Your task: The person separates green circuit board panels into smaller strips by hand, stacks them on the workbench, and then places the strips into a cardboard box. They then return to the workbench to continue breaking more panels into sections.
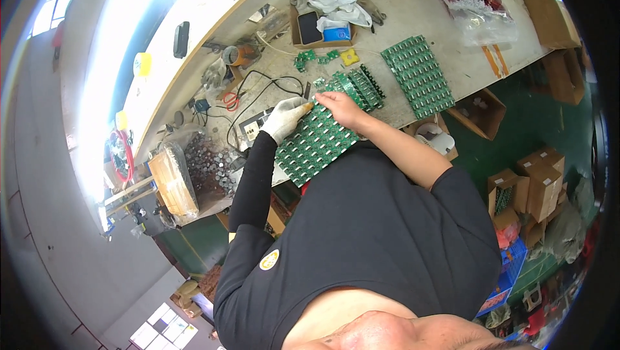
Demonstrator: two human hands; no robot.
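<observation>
A large green circuit board panel (316, 146), covered in rows of small pale parts, lies tilted at the bench's near edge, close to my body. My left hand (285, 120), in a white glove with bare-looking fingertips, is closed at the panel's far left corner. At the far edge my bare right hand (341, 108) grips the panel, its fingertips close to the left ones. Just beyond my fingers a thin dark strip (307, 89) sticks up; I cannot tell whether a hand holds it. Behind the right hand stand several stacked circuit board panels (359, 86).
Another green panel (420, 77) lies to the right. Small board pieces (305, 60) and a yellow block (349, 57) lie beyond. A cardboard tray (299, 34) holds a phone and bags. Black cable (265, 77), red-handled scissors (230, 100) and a heap of small metallic parts (210, 164) are leftward.
</observation>
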